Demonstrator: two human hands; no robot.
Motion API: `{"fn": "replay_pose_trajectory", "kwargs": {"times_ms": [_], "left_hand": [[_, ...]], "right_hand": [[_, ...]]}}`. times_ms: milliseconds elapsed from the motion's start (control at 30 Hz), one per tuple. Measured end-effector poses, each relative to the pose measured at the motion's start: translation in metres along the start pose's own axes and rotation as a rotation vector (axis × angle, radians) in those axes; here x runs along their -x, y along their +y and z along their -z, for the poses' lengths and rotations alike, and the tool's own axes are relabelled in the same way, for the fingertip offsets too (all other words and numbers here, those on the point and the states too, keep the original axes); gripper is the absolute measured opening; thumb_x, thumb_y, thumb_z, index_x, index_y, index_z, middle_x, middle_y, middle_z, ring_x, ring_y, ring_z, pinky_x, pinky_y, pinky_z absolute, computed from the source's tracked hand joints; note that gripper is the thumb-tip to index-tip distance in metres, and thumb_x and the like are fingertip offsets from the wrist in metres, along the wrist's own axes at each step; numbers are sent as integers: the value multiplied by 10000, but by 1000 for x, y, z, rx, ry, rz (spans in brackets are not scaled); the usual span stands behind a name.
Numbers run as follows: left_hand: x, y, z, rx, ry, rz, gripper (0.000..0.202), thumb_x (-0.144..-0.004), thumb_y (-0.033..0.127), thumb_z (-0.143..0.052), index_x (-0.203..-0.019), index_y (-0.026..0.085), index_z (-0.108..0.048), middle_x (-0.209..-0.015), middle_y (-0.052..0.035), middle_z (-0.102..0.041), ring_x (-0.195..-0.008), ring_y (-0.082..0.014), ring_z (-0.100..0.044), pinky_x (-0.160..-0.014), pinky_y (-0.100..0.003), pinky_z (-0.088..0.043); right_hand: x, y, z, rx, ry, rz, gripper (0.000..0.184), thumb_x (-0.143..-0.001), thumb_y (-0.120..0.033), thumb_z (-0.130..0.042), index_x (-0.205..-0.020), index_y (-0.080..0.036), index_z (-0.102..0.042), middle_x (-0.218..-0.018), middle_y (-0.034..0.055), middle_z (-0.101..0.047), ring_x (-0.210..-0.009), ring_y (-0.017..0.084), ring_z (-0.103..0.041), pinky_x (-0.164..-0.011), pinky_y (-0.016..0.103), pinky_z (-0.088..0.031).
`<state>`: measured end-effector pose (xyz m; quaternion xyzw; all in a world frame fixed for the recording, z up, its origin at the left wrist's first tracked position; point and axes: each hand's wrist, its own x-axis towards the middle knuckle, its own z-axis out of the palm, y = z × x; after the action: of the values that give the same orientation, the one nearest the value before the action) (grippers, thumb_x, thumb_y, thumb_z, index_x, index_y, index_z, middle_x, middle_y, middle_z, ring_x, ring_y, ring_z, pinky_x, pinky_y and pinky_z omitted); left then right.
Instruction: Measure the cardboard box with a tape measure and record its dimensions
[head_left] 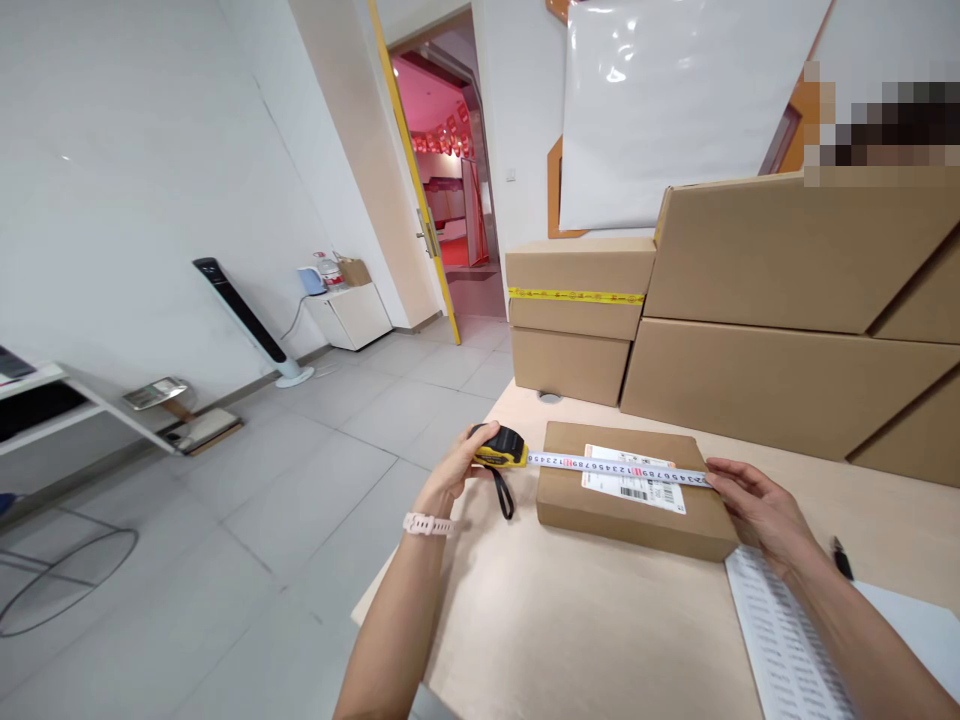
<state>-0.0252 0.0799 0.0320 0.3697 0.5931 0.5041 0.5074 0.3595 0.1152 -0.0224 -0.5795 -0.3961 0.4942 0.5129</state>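
Note:
My left hand (459, 465) is closed around a yellow and black tape measure (504, 447), just past the left side of a flat cardboard box (637, 530). A black wrist strap hangs from the tape measure's case. The white blade (615, 467) is drawn out across the top of the box, over a shipping label (660, 495). At the box's right edge, my right hand (757, 500) pinches the far end of the blade, with its fingers against the box. The box lies flat on the light wooden table (570, 610).
Large stacked cartons (757, 260) line the table's back, with a person partly visible behind them. A printed sheet (780, 630) and a black pen (841, 558) lie at the right. Off the table's left edge are grey floor, a tower fan (240, 310) and a floor scale (214, 428).

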Motion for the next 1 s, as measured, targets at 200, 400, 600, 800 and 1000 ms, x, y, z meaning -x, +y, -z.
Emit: {"fn": "replay_pose_trajectory", "kwargs": {"times_ms": [200,400,600,800,1000], "left_hand": [[0,-1,1,13,0,-2,456,-649,578,-719,-879,192,-643,-781,-49,-714,-692,-194,-661,-539,-259,-499],[0,0,0,18,-2,-3,466,-642,582,-720,-881,190,-641,-789,-47,-712,-711,-201,-659,-559,-279,-514],[2,1,0,27,-3,0,465,-631,584,-727,-868,194,-640,-783,-46,-713,-735,-210,-661,-571,-280,-511],[0,0,0,24,4,-1,466,-628,583,-728,-866,192,-641,-782,-48,-714,-714,-200,-659,-559,-270,-501],[1,0,0,15,2,-4,482,-623,596,-723,-877,194,-641,-798,-41,-711,-731,-202,-656,-562,-278,-504]], "right_hand": [[0,-1,-1,15,4,-3,419,-553,-410,-814,-907,-219,-697,-935,46,-714,-793,197,-673,-583,224,-541],[1,-1,-2,-29,-3,-37,424,-535,-393,-832,-904,-231,-698,-925,26,-708,-768,173,-662,-565,201,-532],[3,-4,-2,-22,13,-23,431,-521,-381,-831,-900,-221,-703,-954,46,-710,-778,200,-671,-561,230,-546],[3,-4,-2,-5,10,-23,427,-540,-397,-815,-908,-217,-693,-946,46,-710,-764,194,-674,-559,226,-545],[1,-3,-1,-8,13,-15,426,-532,-391,-825,-902,-222,-700,-941,34,-707,-789,182,-663,-566,203,-533]]}}
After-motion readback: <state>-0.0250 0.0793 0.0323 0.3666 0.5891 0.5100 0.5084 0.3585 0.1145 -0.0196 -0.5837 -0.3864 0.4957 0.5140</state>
